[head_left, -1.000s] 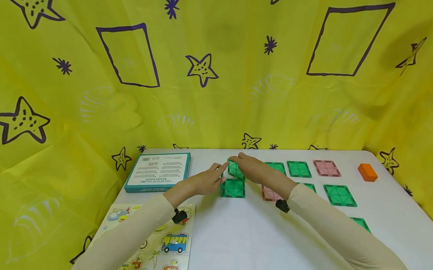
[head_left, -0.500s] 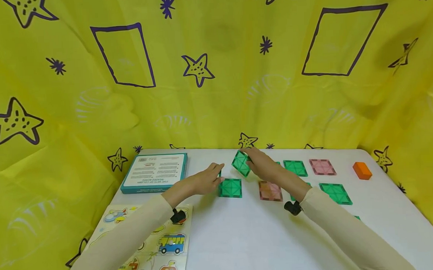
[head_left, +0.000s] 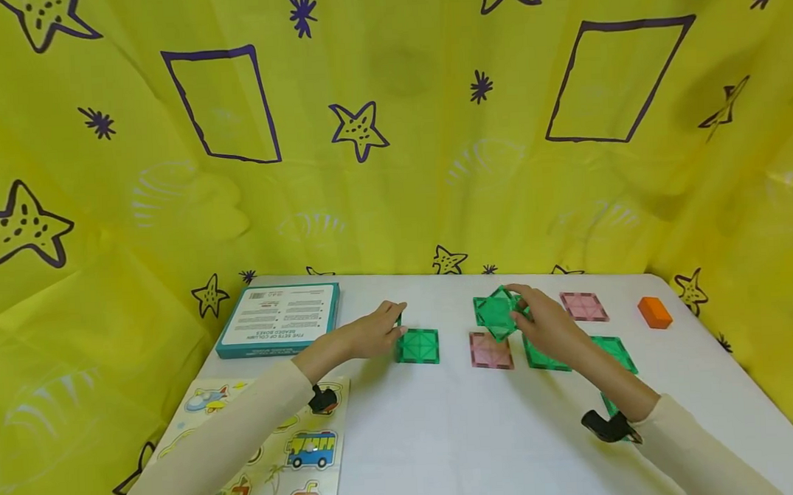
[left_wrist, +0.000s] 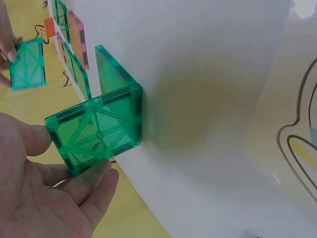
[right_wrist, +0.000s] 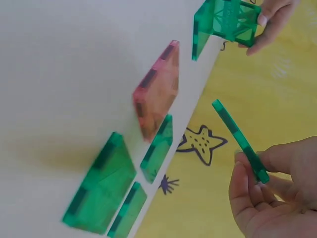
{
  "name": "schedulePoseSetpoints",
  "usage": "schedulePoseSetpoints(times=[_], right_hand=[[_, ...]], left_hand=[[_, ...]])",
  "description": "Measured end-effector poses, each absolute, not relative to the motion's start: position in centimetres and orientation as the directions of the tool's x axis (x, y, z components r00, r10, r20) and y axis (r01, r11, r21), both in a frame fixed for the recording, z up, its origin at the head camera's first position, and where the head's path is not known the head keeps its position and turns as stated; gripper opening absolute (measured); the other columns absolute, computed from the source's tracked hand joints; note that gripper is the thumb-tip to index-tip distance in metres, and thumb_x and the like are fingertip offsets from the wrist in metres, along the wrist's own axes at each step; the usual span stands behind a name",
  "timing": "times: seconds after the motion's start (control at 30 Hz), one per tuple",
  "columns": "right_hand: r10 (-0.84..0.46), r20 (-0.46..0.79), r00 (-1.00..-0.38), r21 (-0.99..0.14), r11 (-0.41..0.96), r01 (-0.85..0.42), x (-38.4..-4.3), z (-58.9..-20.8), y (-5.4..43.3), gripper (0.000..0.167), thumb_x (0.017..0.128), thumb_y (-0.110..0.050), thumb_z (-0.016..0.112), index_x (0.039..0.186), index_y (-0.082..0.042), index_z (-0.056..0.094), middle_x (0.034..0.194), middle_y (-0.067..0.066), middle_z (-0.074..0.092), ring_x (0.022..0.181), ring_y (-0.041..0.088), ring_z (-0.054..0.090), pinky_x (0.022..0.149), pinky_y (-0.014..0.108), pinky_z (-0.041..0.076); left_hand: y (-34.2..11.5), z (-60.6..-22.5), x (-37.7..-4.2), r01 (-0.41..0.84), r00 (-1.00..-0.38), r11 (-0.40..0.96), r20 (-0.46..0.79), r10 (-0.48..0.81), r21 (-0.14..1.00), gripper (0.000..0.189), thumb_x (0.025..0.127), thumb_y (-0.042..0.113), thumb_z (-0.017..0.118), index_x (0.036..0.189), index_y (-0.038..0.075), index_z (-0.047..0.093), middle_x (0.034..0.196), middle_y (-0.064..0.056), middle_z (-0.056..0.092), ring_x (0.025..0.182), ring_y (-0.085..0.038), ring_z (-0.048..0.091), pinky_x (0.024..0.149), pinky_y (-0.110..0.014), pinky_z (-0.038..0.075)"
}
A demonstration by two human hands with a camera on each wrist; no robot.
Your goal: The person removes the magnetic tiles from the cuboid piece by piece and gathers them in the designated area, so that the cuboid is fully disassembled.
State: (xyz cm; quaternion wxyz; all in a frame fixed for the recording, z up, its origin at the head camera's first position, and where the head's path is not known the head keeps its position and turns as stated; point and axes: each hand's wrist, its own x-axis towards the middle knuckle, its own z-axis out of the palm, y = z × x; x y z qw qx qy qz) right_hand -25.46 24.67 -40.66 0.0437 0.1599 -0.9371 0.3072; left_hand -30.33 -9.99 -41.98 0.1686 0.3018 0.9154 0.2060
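My left hand (head_left: 373,331) holds a green translucent square magnetic tile (left_wrist: 99,129) on edge, pinched between thumb and fingers in the left wrist view. That tile stands along the left side of a second green tile (head_left: 419,347), which lies flat on the table. Off to the right, my right hand (head_left: 539,316) pinches another green square tile (right_wrist: 240,141) by its edge, raised above the table. In the head view this raised tile overlaps a green tile lying behind it. Just in front of it lies a pink tile (head_left: 490,351).
More green tiles (head_left: 547,356) and another pink tile (head_left: 584,306) lie flat on the right, with an orange block (head_left: 655,313) beyond them. At left are a teal-edged box (head_left: 280,319) and a wooden picture puzzle board (head_left: 341,427). A yellow curtain (head_left: 394,203) borders the table.
My right hand has lifted its green tile away from beside the left hand and carried it right, over the other tiles. The left hand still holds its upright tile in place.
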Motion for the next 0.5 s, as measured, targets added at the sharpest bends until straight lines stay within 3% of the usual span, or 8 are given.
schedulePoseSetpoints(times=[0.27,0.5], right_hand=[[-0.175,0.096,-0.980,-0.604,0.772,-0.197,-19.6,-41.1,27.8,0.055,0.106,-0.007,0.061,0.155,0.005,0.040,0.112,0.020,0.065,0.073,0.020,0.054,0.059,0.028,0.048],[-0.128,0.008,-0.992,-0.602,0.791,-0.107,-15.8,-41.9,29.2,0.055,0.105,-0.007,0.063,0.154,0.006,0.040,0.104,0.010,0.064,0.076,0.017,0.059,0.062,0.027,0.048]], left_hand=[[-9.9,-41.9,-30.3,0.479,-0.763,0.738,-0.189,0.618,0.475,0.061,0.117,0.029,0.037,0.167,-0.002,0.018,0.165,-0.024,0.029,0.152,-0.033,0.038,0.125,-0.048,0.033],[-9.9,-41.8,-30.1,0.465,-0.768,0.744,-0.199,0.609,0.479,0.062,0.117,0.029,0.037,0.167,-0.001,0.017,0.166,-0.023,0.028,0.152,-0.033,0.038,0.125,-0.049,0.033]])
